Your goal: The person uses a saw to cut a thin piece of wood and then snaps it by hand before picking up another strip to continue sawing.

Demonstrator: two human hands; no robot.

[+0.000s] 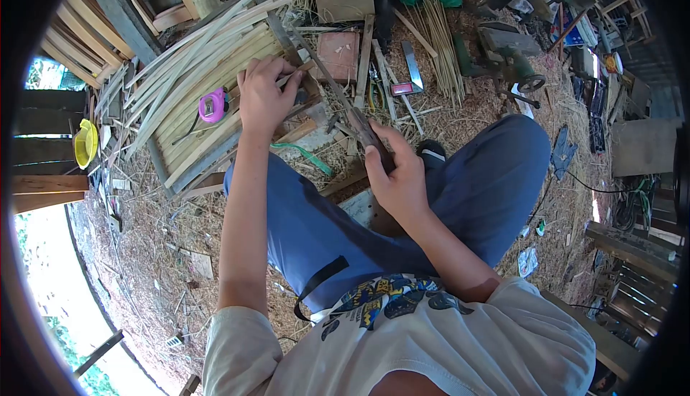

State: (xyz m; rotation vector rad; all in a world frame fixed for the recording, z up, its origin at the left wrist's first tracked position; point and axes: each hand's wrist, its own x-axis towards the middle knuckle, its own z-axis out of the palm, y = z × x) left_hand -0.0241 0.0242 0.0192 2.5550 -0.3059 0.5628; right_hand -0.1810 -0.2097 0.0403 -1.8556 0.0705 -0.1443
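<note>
My right hand [400, 179] is wrapped round the dark handle of a machete [332, 80]. Its long narrow blade points up and to the left, past the fingertips of my left hand [267, 93]. The fingers of that hand are bent, with thumb and forefinger closing on a short brown piece of wood [307, 66] beside the blade. Below my left hand lie thin wooden strips [208, 58] on a wood-framed tray [159, 167]. A pink tape measure [213, 106] rests on the strips, just left of my left wrist.
A try square [412, 72], pliers [374, 90] and a reddish block [338, 56] lie ahead on the shaving-strewn ground. Beyond them are a bundle of thin sticks [440, 51] and a green metal vise [514, 65]. A yellow bowl [85, 143] is at far left.
</note>
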